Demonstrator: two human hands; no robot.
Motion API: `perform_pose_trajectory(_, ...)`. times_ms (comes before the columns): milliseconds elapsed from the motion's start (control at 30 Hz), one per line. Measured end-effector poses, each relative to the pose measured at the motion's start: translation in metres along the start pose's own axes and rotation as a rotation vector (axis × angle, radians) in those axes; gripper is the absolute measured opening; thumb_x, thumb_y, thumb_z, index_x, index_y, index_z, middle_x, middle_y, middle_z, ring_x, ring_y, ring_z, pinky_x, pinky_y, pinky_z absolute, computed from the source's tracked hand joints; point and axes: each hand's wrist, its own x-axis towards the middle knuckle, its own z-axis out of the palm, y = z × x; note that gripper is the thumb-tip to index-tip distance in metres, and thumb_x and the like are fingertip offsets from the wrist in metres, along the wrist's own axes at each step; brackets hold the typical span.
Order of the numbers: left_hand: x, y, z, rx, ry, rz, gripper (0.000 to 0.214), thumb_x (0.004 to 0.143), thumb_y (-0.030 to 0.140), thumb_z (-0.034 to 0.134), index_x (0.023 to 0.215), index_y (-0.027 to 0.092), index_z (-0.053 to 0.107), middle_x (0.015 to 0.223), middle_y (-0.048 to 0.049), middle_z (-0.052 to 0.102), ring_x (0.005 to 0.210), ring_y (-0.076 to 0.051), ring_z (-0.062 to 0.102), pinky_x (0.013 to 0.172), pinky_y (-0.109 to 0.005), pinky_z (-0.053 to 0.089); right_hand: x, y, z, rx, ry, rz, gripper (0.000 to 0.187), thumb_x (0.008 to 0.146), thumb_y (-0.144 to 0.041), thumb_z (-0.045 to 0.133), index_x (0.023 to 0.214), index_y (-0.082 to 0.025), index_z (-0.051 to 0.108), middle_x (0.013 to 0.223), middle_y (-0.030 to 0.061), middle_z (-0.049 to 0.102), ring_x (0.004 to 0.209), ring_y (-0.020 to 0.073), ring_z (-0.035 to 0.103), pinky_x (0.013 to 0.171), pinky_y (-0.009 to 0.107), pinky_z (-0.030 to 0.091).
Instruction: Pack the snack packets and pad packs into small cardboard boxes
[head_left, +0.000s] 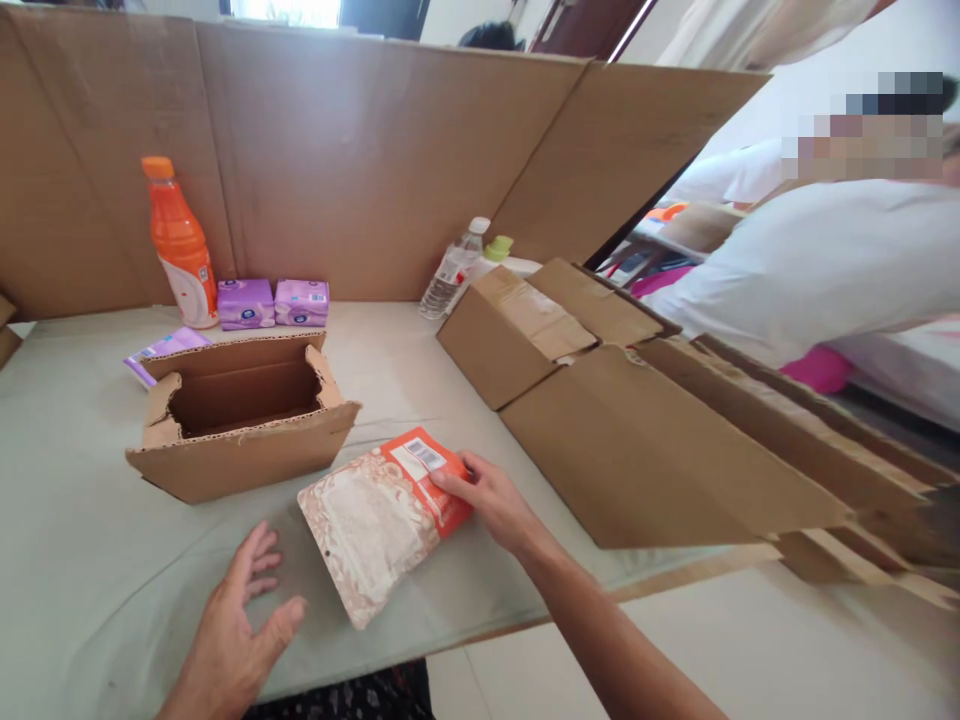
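Just in front of the open cardboard box (240, 460), on the table (75, 500), lies the pouch (382, 515). It is pale and patterned with an orange end, and that end carries a white barcode sticker whose print I cannot read. I have the right hand (487, 500) pinching that orange end, fingers closed on it. The left hand (232, 630) is spread flat and empty, nearer me than the box and just beside the pouch.

Behind the box stand an orange bottle (180, 245) and two purple packs (246, 303); their labels are too small to read. A flat purple packet (161, 350) lies at the box's far left corner. To the right of the box sits a larger carton (540, 330) with its flaps loose, a clear water bottle (454, 268) behind it. A cardboard screen (337, 150) walls off everything beyond, and past its right edge a person in white (810, 260) leans over.
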Motion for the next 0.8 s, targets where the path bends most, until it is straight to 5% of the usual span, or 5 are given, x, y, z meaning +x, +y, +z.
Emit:
perform_pose_trajectory(67, 0.007, 0.000, 0.017, -0.179, -0.063, -0.113, 0.078, 0.083, 0.062, 0.067, 0.142, 0.015, 0.049, 0.127, -0.0237, 0.069, 0.106, -0.032, 0.074, 0.080, -0.043, 0.065, -0.021, 0.005, 0.007, 0.212, 0.051, 0.034, 0.046, 0.075, -0.065, 0.072, 0.089, -0.023, 0.060, 0.088, 0.0066, 0.075, 0.078, 0.0257, 0.070, 0.069, 0.038, 0.058)
perform_pose_trajectory(167, 0.018, 0.011, 0.034, -0.202, -0.092, -0.180, 0.059, 0.085, 0.060, 0.061, 0.123, 0.016, 0.063, 0.107, -0.0159, 0.077, 0.093, -0.028, 0.075, 0.080, -0.041, 0.062, -0.045, 0.011, 0.024, 0.412, 0.153, 0.044, 0.046, 0.071, -0.059, 0.080, 0.092, -0.023, 0.061, 0.094, 0.0081, 0.076, 0.085, 0.0274, 0.072, 0.079, 0.041, 0.060)
perform_pose_trajectory(400, 0.031, 0.025, 0.025, 0.043, 0.093, -0.220, 0.019, 0.076, 0.039, 0.062, 0.082, 0.022, 0.058, 0.072, -0.0007, 0.065, 0.067, -0.019, 0.059, 0.067, -0.033, 0.047, -0.087, 0.006, 0.065, 0.398, 0.351, -0.015, 0.084, 0.073, -0.048, 0.082, 0.143, -0.020, 0.044, 0.128, 0.0166, 0.068, 0.108, 0.0302, 0.072, 0.092, 0.043, 0.060)
perform_pose_trajectory(633, 0.026, 0.043, 0.024, -0.016, -0.035, -0.185, 0.025, 0.079, 0.046, 0.061, 0.081, 0.021, 0.056, 0.071, 0.0008, 0.059, 0.062, -0.015, 0.055, 0.060, -0.028, 0.046, -0.112, -0.006, 0.093, 0.293, 0.353, -0.054, 0.055, 0.074, -0.043, 0.080, 0.119, -0.020, 0.059, 0.107, 0.0091, 0.075, 0.093, 0.0257, 0.074, 0.083, 0.038, 0.061)
perform_pose_trajectory(800, 0.019, 0.034, 0.017, -0.078, -0.102, -0.194, 0.044, 0.090, 0.055, 0.048, 0.108, 0.018, 0.062, 0.103, -0.0098, 0.067, 0.078, -0.019, 0.063, 0.070, -0.032, 0.055, -0.116, -0.007, 0.097, 0.357, 0.316, -0.006, 0.047, 0.074, -0.043, 0.079, 0.110, -0.022, 0.057, 0.098, 0.0071, 0.075, 0.084, 0.0248, 0.074, 0.076, 0.036, 0.062)
